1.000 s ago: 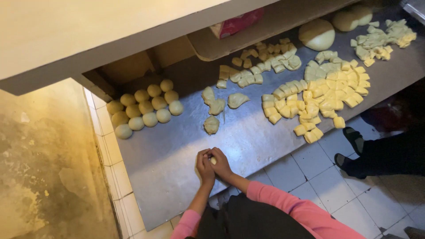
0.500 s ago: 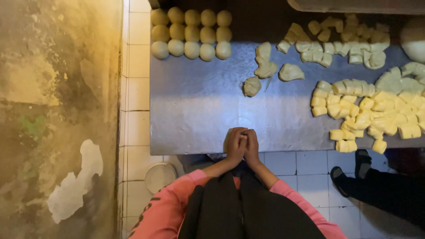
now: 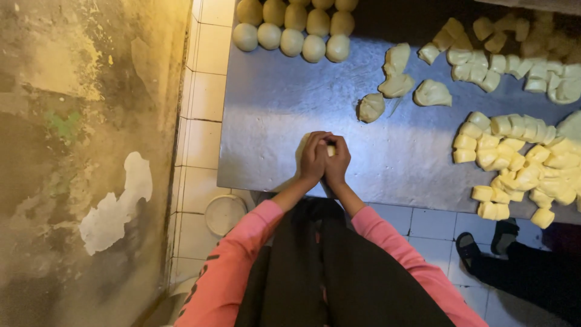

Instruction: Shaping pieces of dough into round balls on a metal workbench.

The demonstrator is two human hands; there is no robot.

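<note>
My left hand (image 3: 312, 158) and my right hand (image 3: 338, 162) are pressed together over the near edge of a steel table (image 3: 284, 115). Between them they hold a small pale piece of dough (image 3: 330, 149), of which only a sliver shows. Round dough balls (image 3: 295, 27) stand in rows at the table's far left. Three loose flattened dough pieces (image 3: 396, 82) lie beyond my hands, in the table's middle. A heap of cut dough chunks (image 3: 520, 160) covers the right side.
A stained wall (image 3: 78, 151) runs along the left, with a white tiled ledge (image 3: 203, 109) beside the table. A round white lid (image 3: 224, 213) lies on the tiled floor. Another person's sandalled foot and dark trouser leg (image 3: 514, 260) stand at the lower right.
The view has swung left and down over the table. My hands stay clasped on the dough piece, now a little further over the table's near edge.
</note>
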